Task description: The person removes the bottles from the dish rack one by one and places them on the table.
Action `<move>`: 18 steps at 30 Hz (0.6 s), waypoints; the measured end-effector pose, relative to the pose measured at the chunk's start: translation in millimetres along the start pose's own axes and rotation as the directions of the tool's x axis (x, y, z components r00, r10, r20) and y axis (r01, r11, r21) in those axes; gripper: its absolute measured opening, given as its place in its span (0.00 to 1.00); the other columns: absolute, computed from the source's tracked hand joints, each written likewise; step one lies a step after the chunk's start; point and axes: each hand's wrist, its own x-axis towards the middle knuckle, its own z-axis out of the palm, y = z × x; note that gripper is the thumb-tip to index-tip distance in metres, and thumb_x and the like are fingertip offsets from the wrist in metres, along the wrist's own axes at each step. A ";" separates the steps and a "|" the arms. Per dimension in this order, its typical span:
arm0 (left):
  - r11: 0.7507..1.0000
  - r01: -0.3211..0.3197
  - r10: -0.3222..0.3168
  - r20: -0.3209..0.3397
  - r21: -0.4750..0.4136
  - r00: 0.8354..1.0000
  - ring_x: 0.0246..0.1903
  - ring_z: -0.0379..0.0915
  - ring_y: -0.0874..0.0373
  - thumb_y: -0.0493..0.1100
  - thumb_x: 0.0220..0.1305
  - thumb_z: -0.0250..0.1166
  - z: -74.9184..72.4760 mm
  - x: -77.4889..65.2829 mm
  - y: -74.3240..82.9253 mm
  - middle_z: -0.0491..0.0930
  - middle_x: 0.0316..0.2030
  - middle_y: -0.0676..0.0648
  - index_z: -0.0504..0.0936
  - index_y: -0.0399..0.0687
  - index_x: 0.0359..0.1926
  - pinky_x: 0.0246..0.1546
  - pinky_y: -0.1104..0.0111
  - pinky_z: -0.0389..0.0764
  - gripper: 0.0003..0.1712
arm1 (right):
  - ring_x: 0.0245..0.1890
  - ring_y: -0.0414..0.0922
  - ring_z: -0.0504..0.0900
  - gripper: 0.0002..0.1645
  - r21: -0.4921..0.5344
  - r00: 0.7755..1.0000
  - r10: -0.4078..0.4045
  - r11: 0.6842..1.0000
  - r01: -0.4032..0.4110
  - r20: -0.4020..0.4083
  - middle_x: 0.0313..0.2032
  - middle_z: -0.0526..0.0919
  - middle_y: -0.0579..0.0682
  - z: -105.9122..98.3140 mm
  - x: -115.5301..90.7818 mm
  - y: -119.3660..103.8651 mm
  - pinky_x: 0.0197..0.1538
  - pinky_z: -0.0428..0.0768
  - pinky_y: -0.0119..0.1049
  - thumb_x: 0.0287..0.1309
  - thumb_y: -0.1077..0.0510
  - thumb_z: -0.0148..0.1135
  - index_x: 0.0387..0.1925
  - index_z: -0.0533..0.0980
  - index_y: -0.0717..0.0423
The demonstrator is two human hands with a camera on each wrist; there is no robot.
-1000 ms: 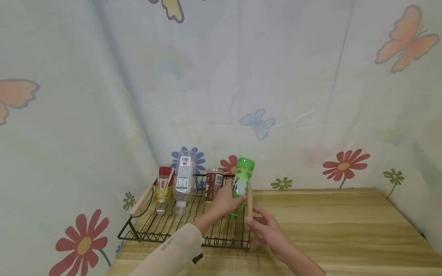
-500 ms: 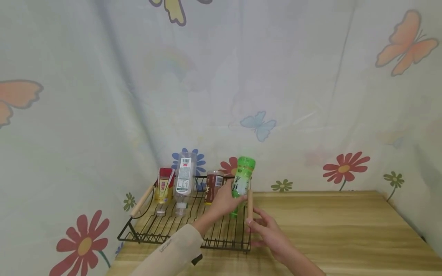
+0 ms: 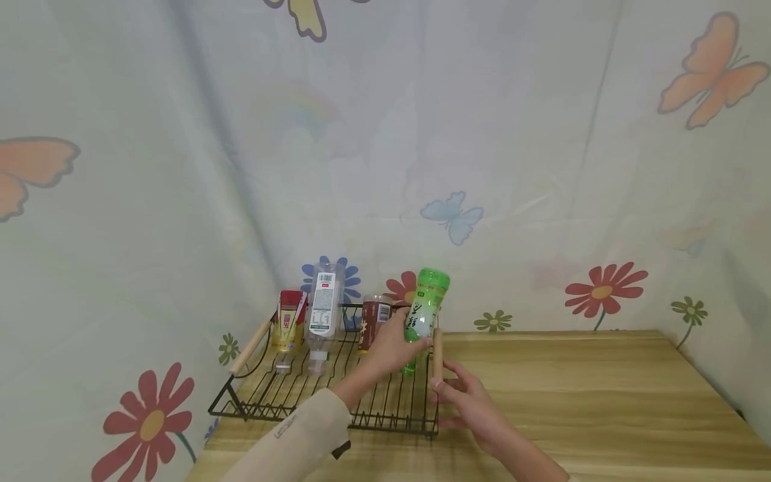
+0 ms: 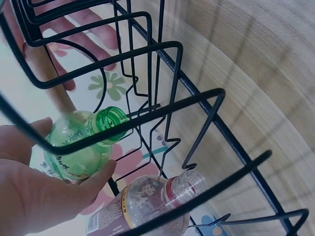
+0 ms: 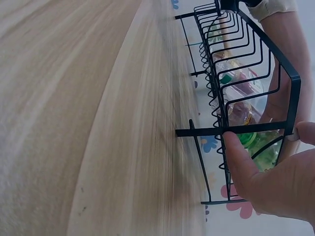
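Observation:
My left hand (image 3: 391, 348) grips a green plastic bottle (image 3: 424, 311) near the right end of a black wire dish rack (image 3: 391, 423). The bottle leans, its base up and its open neck (image 4: 112, 123) down, as the left wrist view shows. My right hand (image 3: 472, 405) holds the rack's right side at its wooden handle (image 3: 438, 358), with a finger against the black frame (image 5: 256, 129). A brown-labelled bottle (image 3: 372, 325) stands neck down just left of the green one, partly hidden by my left hand.
Further left in the rack lean a large clear bottle (image 3: 324, 301) with a white label and a yellow-and-red labelled bottle (image 3: 290, 321), both neck down. Another wooden handle (image 3: 251, 348) tops the rack's left end. The wooden table (image 3: 578, 395) extends right, with a flowered curtain (image 3: 518, 167) behind.
The green bottle has risen slightly in my left hand, and its base has tipped a little further right. My right hand stays on the rack.

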 end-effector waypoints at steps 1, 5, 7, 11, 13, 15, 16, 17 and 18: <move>1.000 -0.004 0.004 0.001 0.002 1.000 0.45 0.81 0.53 0.51 0.67 0.76 -0.7 0.1 0.6 0.81 0.55 0.43 0.65 0.43 0.77 0.44 0.56 0.85 0.46 | 0.56 0.57 0.82 0.44 -0.002 1.000 -0.003 1.000 0.003 0.001 0.66 0.70 0.75 0.0 0.1 -0.2 0.52 0.85 0.65 0.79 0.49 0.59 0.82 0.51 0.62; 1.000 -0.001 0.001 0.005 0.010 1.000 0.44 0.81 0.54 0.52 0.66 0.76 -3.8 -1.4 2.9 0.82 0.54 0.43 0.63 0.45 0.78 0.42 0.59 0.85 0.48 | 0.57 0.58 0.82 0.44 0.002 1.000 0.004 1.000 -0.004 0.004 0.66 0.70 0.75 -0.9 0.1 0.3 0.52 0.85 0.64 0.78 0.50 0.60 0.82 0.51 0.61; 1.000 -0.009 0.008 0.008 0.013 1.000 0.42 0.81 0.55 0.53 0.65 0.77 -5.9 -2.4 4.1 0.82 0.54 0.43 0.63 0.45 0.79 0.40 0.60 0.85 0.49 | 0.58 0.59 0.81 0.46 0.003 1.000 0.012 1.000 -0.012 0.003 0.66 0.70 0.74 -2.5 0.5 1.2 0.52 0.85 0.64 0.78 0.49 0.61 0.82 0.51 0.61; 1.000 -0.021 0.021 0.017 0.004 1.000 0.40 0.81 0.56 0.53 0.65 0.77 -11.9 -4.6 8.4 0.83 0.53 0.44 0.65 0.46 0.78 0.38 0.62 0.84 0.47 | 0.60 0.62 0.80 0.48 -0.018 1.000 0.026 1.000 -0.026 -0.008 0.68 0.69 0.74 -8.2 2.0 1.3 0.52 0.85 0.63 0.76 0.47 0.63 0.82 0.51 0.61; 1.000 -0.024 0.024 0.020 0.002 1.000 0.40 0.81 0.57 0.53 0.65 0.77 -16.0 -5.5 11.4 0.83 0.53 0.45 0.67 0.47 0.77 0.38 0.62 0.84 0.45 | 0.61 0.63 0.80 0.49 -0.047 0.999 0.024 0.999 -0.025 -0.024 0.68 0.69 0.73 -13.5 2.6 0.6 0.51 0.86 0.62 0.75 0.46 0.64 0.82 0.52 0.61; 0.999 -0.031 0.031 0.018 0.007 0.999 0.41 0.81 0.57 0.53 0.65 0.77 -20.4 -6.0 14.5 0.83 0.54 0.45 0.68 0.46 0.76 0.39 0.61 0.84 0.45 | 0.61 0.64 0.80 0.49 -0.085 0.999 0.015 0.996 -0.019 -0.050 0.69 0.70 0.72 -21.3 3.4 -1.1 0.51 0.86 0.62 0.74 0.45 0.66 0.81 0.54 0.61; 0.999 -0.041 0.041 0.015 0.012 0.999 0.42 0.81 0.57 0.54 0.65 0.77 -22.5 -6.0 15.8 0.83 0.54 0.45 0.69 0.46 0.75 0.40 0.61 0.84 0.44 | 0.62 0.65 0.79 0.48 -0.108 0.998 0.008 0.994 -0.015 -0.061 0.69 0.70 0.71 -26.6 2.9 -3.0 0.51 0.86 0.62 0.74 0.44 0.66 0.81 0.56 0.61; 0.998 -0.054 0.054 0.012 0.021 0.998 0.43 0.80 0.57 0.54 0.65 0.78 -24.8 -5.7 16.8 0.82 0.54 0.45 0.69 0.46 0.75 0.41 0.61 0.84 0.45 | 0.63 0.66 0.78 0.47 -0.129 0.998 -0.005 0.992 -0.002 -0.059 0.70 0.70 0.72 -33.5 2.8 -4.3 0.52 0.86 0.61 0.74 0.45 0.66 0.81 0.56 0.61; 0.997 -0.068 0.068 0.008 0.032 0.998 0.43 0.80 0.57 0.55 0.64 0.78 -27.0 -5.5 17.9 0.82 0.55 0.46 0.69 0.46 0.75 0.42 0.61 0.84 0.45 | 0.64 0.66 0.78 0.47 -0.155 0.998 -0.022 0.988 0.012 -0.063 0.70 0.70 0.72 -40.4 2.1 -6.5 0.53 0.86 0.60 0.74 0.45 0.66 0.81 0.57 0.60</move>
